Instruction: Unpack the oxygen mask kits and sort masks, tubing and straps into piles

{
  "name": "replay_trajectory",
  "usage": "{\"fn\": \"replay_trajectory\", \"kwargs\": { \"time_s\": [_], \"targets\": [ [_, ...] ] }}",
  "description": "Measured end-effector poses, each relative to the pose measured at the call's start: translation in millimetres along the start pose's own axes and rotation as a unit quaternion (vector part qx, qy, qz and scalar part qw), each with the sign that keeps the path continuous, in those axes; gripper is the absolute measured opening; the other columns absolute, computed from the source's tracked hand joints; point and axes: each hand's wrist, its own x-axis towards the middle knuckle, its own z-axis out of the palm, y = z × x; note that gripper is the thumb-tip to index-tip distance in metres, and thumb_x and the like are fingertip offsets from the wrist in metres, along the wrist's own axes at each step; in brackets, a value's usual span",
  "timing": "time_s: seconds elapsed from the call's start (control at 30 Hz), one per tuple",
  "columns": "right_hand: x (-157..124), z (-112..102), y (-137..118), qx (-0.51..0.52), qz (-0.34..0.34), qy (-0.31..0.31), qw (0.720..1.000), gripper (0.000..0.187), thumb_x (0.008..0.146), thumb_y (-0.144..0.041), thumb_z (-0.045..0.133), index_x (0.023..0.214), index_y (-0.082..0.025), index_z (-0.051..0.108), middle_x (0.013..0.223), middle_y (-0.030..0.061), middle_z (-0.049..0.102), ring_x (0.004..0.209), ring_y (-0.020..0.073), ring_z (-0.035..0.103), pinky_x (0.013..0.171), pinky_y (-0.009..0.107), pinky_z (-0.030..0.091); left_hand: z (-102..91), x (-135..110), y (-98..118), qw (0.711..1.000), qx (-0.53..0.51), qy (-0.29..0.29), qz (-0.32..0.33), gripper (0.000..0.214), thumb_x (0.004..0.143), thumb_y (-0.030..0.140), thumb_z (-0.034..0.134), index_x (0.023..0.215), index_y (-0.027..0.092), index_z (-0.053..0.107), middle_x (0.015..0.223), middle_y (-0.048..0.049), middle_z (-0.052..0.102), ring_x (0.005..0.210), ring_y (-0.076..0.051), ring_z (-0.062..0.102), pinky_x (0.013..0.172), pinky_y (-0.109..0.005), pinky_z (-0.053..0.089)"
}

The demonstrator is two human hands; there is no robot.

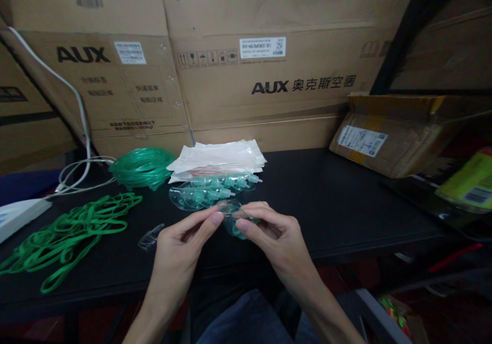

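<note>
A clear green plastic face mask (235, 227) is held near the front edge of the black table. My left hand (196, 228) pinches its rim between thumb and fingers on the left. On the other side, my right hand (271, 226) is closed on it too, hiding part of the mask. Just behind lie two rows of nested similar masks (200, 196) with pale connector tips pointing right. Left of my left wrist is a small cluster of clear, thin pieces (150, 237), whose kind I cannot make out.
A heap of green elastic straps (77, 231) and a coil of green tubing (143, 167) lie left. Flat white packets (219, 159) are stacked behind the masks. A taped carton (388, 139) sits right, and large cardboard boxes (269, 113) wall the back. A white cable (82, 113) hangs left.
</note>
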Motion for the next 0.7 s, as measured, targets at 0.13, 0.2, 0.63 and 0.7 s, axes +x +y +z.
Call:
{"fn": "replay_trajectory", "kwargs": {
  "time_s": [0.13, 0.2, 0.63, 0.7],
  "targets": [
    [1, -2, -4, 0.023, 0.038, -0.029, 0.999, 0.012, 0.084, -0.024, 0.076, 0.094, -0.022, 0.083, 0.093, 0.0050, 0.075, 0.091, 0.0187, 0.065, 0.082, 0.031, 0.051, 0.7, 0, 1, 1.000, 0.004, 0.013, -0.007, 0.034, 0.073, 0.046, 0.085, 0.097, 0.022, 0.083, 0.102, -0.0069, 0.081, 0.097, -0.025, 0.076, 0.093, -0.030, 0.060],
    [1, -2, -4, 0.020, 0.044, -0.030, 0.998, 0.013, 0.085, -0.024, 0.076, 0.096, -0.023, 0.083, 0.094, 0.0050, 0.076, 0.090, 0.0184, 0.065, 0.081, 0.031, 0.050, 1.0, 1, 1, 1.000, 0.001, 0.011, -0.010, 0.034, 0.073, 0.047, 0.085, 0.096, 0.022, 0.083, 0.101, -0.0072, 0.081, 0.097, -0.025, 0.076, 0.092, -0.030, 0.060],
    [-4, 7, 2, -0.092, -0.043, 0.067, 0.993, 0.022, 0.085, -0.012, 0.073, 0.094, -0.028, 0.083, 0.086, 0.0015, 0.078, 0.081, 0.0177, 0.068, 0.077, 0.033, 0.049, 7.4, -3, 13, 0.994, 0.091, 0.018, 0.059, 0.018, 0.075, 0.038, 0.081, 0.089, 0.026, 0.084, 0.095, -0.0037, 0.082, 0.091, -0.026, 0.078, 0.090, -0.033, 0.062],
    [-4, 6, 2, -0.114, -0.058, 0.066, 0.990, 0.025, 0.086, -0.010, 0.072, 0.097, -0.029, 0.083, 0.087, 0.0013, 0.077, 0.081, 0.0174, 0.067, 0.078, 0.033, 0.048, 8.6, -3, 15, 0.992, 0.098, 0.019, 0.077, 0.015, 0.076, 0.035, 0.080, 0.088, 0.027, 0.084, 0.096, -0.0027, 0.082, 0.092, -0.025, 0.078, 0.091, -0.033, 0.062]
  ]
}}
